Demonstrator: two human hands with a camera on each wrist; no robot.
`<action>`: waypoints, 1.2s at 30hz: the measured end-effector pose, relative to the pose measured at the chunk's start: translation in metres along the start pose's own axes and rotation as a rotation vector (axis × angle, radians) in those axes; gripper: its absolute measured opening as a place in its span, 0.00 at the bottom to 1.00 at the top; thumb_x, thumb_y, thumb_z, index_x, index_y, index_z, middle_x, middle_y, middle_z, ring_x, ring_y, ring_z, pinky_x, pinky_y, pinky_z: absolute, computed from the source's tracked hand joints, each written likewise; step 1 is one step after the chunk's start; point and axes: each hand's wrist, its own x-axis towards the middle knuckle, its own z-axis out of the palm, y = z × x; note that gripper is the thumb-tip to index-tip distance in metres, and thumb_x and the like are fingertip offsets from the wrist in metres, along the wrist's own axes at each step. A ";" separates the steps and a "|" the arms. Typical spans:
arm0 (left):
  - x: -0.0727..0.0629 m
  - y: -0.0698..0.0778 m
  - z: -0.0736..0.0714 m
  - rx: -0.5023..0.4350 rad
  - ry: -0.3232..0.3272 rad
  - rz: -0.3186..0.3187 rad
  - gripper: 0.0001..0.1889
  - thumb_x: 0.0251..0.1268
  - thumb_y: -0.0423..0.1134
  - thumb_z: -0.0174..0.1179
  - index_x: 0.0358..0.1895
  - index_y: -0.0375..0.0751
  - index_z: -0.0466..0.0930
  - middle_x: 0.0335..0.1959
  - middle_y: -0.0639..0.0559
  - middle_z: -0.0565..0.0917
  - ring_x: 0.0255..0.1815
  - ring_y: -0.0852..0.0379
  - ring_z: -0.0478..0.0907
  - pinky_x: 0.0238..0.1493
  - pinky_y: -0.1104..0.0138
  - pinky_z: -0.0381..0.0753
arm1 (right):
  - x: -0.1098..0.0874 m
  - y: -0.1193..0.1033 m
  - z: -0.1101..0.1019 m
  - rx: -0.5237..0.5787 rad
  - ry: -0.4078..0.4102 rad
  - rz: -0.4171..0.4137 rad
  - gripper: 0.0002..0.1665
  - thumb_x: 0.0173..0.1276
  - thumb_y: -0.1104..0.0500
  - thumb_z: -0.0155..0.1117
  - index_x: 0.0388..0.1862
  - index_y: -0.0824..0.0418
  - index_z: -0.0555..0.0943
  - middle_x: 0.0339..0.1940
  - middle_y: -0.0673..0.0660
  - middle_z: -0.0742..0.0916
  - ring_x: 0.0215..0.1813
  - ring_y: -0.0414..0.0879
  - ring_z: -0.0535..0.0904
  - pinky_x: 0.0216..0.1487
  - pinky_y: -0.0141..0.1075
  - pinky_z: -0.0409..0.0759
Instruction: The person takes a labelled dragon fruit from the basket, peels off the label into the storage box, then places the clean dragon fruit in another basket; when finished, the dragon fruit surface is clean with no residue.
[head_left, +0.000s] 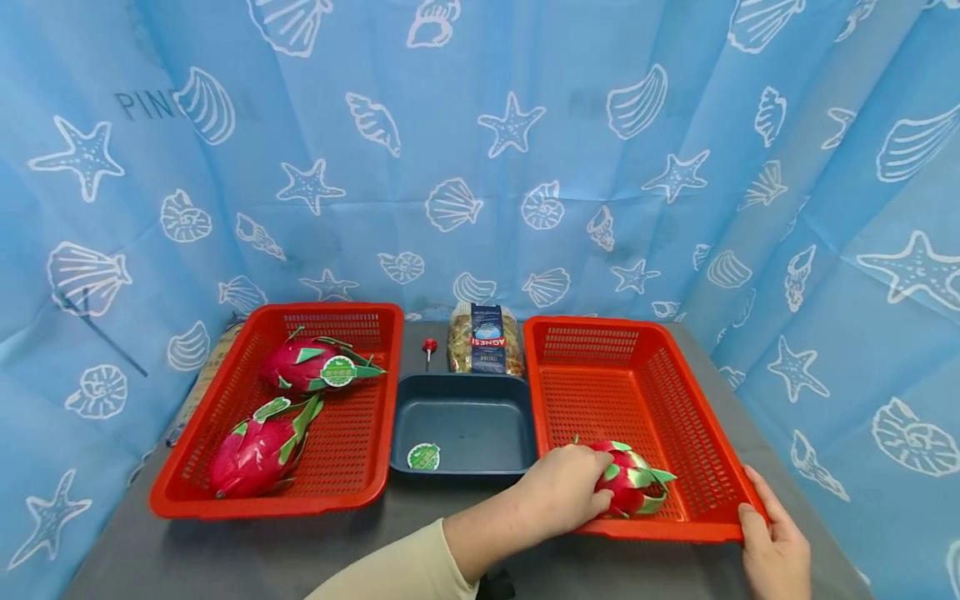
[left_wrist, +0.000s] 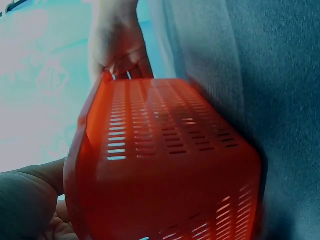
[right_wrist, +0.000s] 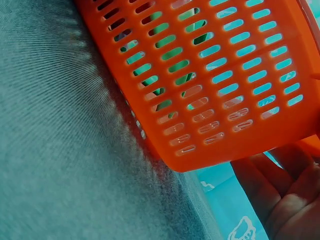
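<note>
In the head view, my left hand (head_left: 558,492) reaches over the near left corner of the right red basket (head_left: 712,433) and grips the left end of a dragon fruit (head_left: 637,479) lying in it. Its thumb is on the near side, and the fruit's underside is hidden. My right hand (head_left: 776,542) holds the basket's near right corner, thumb over the rim and fingers outside. The right wrist view shows these fingers (right_wrist: 260,177) against the corner; green leaves (right_wrist: 172,62) show through the slots. In the left wrist view, part of my left hand (left_wrist: 30,200) passes behind the rim.
A left red basket (head_left: 386,400) holds two labelled dragon fruits (head_left: 303,367). Between the baskets stands a dark blue tray (head_left: 465,425) with a green sticker (head_left: 423,456). Behind it are a pasta bag (head_left: 487,340) and a red lollipop (head_left: 430,344). A shell-patterned curtain (head_left: 480,167) surrounds the grey table.
</note>
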 end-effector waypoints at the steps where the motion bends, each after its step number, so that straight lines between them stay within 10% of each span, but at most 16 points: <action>1: -0.001 0.000 0.000 0.005 0.000 0.005 0.17 0.67 0.49 0.69 0.56 0.49 0.85 0.40 0.60 0.87 0.36 0.67 0.78 0.44 0.75 0.79 | 0.000 0.000 0.000 0.001 -0.006 0.002 0.33 0.81 0.57 0.42 0.83 0.55 0.59 0.64 0.77 0.77 0.27 0.28 0.83 0.30 0.25 0.81; 4: -0.007 -0.001 0.000 0.013 0.004 0.068 0.16 0.68 0.48 0.68 0.55 0.49 0.84 0.38 0.62 0.85 0.35 0.69 0.77 0.43 0.76 0.78 | 0.002 0.000 0.000 0.031 -0.013 0.032 0.33 0.81 0.58 0.43 0.83 0.54 0.59 0.64 0.74 0.78 0.27 0.28 0.82 0.29 0.27 0.82; 11: -0.042 -0.007 -0.014 0.028 0.061 0.379 0.18 0.73 0.46 0.62 0.62 0.48 0.82 0.45 0.64 0.84 0.42 0.74 0.74 0.49 0.83 0.71 | 0.005 0.009 -0.009 0.317 -0.007 0.035 0.33 0.78 0.61 0.53 0.81 0.55 0.64 0.28 0.30 0.82 0.25 0.31 0.84 0.25 0.25 0.81; 22: -0.133 -0.038 -0.049 -0.185 0.580 0.482 0.16 0.68 0.35 0.66 0.57 0.45 0.85 0.38 0.61 0.81 0.37 0.70 0.74 0.42 0.84 0.72 | 0.000 -0.001 0.001 0.063 0.026 -0.010 0.33 0.81 0.51 0.52 0.81 0.56 0.63 0.31 0.23 0.75 0.26 0.24 0.80 0.29 0.21 0.79; 27: -0.176 -0.068 -0.062 -0.199 0.858 0.468 0.11 0.71 0.34 0.61 0.52 0.36 0.86 0.38 0.51 0.83 0.38 0.60 0.79 0.41 0.76 0.79 | 0.000 0.002 -0.002 -0.008 -0.032 -0.086 0.33 0.84 0.50 0.45 0.83 0.58 0.59 0.46 0.35 0.77 0.33 0.17 0.77 0.35 0.16 0.76; 31: -0.211 -0.097 -0.074 -0.125 1.204 0.274 0.11 0.70 0.33 0.59 0.43 0.26 0.86 0.36 0.38 0.83 0.39 0.53 0.79 0.46 0.75 0.78 | 0.002 0.005 -0.004 -0.077 -0.072 -0.181 0.34 0.85 0.49 0.42 0.83 0.62 0.57 0.56 0.49 0.77 0.38 0.14 0.73 0.38 0.14 0.73; 36: -0.259 -0.145 -0.078 -0.027 1.414 -0.305 0.11 0.60 0.26 0.62 0.44 0.25 0.87 0.39 0.34 0.83 0.45 0.69 0.74 0.48 0.81 0.70 | 0.002 0.008 -0.007 -0.107 -0.089 -0.217 0.34 0.85 0.51 0.41 0.83 0.64 0.55 0.67 0.68 0.74 0.40 0.11 0.70 0.39 0.13 0.72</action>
